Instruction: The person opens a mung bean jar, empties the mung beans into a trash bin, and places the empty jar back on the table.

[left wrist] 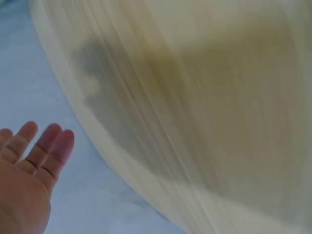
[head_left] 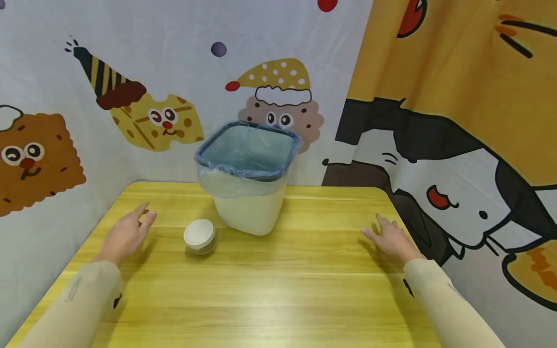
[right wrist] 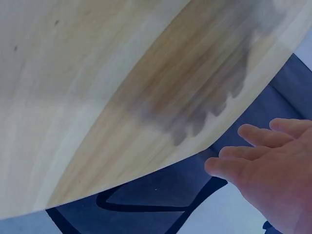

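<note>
Head cam: you've got both hands out over the table (head_left: pixel 270 309), palms free. L hand (head_left: pixel 125 237) is over the left side, fingers extended, thumb apart from them, nothing gripped. R hand (head_left: pixel 391 239) is out by the right edge, fingers spread, also holding nothing. Btwn them, the small white jar (head_left: pixel 199 237) sits upright on the wood, nearer your L hand, touching neither. Just behind it and to the right, apart from it, stands the white bin (head_left: pixel 250 212), upright at the far side; prob. set back there to leave the front free for your arms. Its bag (head_left: pixel 245 186) is folded over the rim, prob. so it won't slip in, mouth up for easy access. Hands wide apart likely b/c neither has work yet, imo.

L wrist cam: your fingers are at lower left, fairly straight, nothing in them, w/ pale cloth (left wrist: pixel 105 192) past the table edge. Thumb's out of frame; no jar or bin in this one.

R wrist cam: hand's at lower right, fingers reaching out loosely, no object btwn them. Table corner's beside it, printed fabric (right wrist: pixel 156 192) beyond. Jar's out of shot here too.
</note>
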